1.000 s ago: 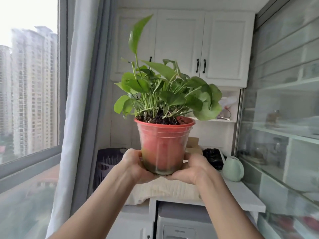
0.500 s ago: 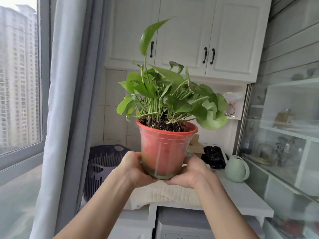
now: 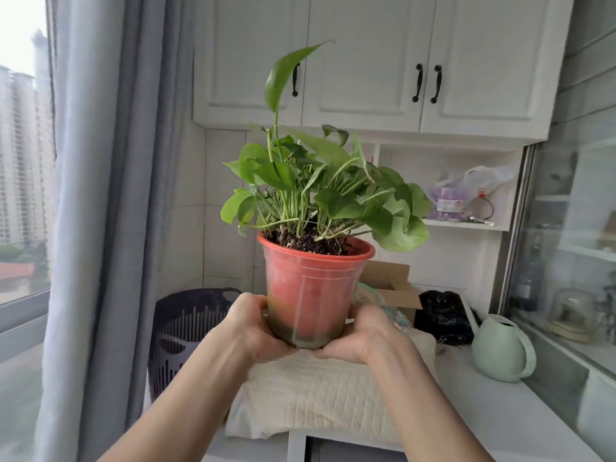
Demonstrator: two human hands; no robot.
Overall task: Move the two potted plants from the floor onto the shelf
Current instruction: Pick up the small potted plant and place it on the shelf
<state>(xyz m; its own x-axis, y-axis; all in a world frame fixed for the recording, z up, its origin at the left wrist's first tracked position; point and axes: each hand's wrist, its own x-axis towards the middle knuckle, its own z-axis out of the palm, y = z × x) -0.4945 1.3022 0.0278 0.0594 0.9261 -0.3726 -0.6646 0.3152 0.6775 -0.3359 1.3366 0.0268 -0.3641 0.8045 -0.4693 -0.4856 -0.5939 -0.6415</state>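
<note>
A green leafy plant in a red plastic pot point(image 3: 315, 288) is held upright in the air at chest height. My left hand point(image 3: 256, 323) cups the pot's lower left side and my right hand point(image 3: 363, 331) cups its lower right side. The pot hangs above a cream quilted cloth point(image 3: 320, 398) on a white counter point(image 3: 493, 411). A small white shelf point(image 3: 466, 225) sits in a niche behind the plant at the right, under white wall cabinets. Only one potted plant is in view.
A mint green watering can point(image 3: 500, 348) stands on the counter at right, with a black bag point(image 3: 443, 315) and a cardboard box point(image 3: 390, 281) behind. A dark laundry basket point(image 3: 186, 331) stands at left by the grey curtain point(image 3: 110, 195). A plastic bag point(image 3: 463, 195) lies on the shelf. Glass cabinet doors line the right.
The view has moved closer to the counter and cabinets. The pot stays held in both hands at about the same height, now nearer the niche.
</note>
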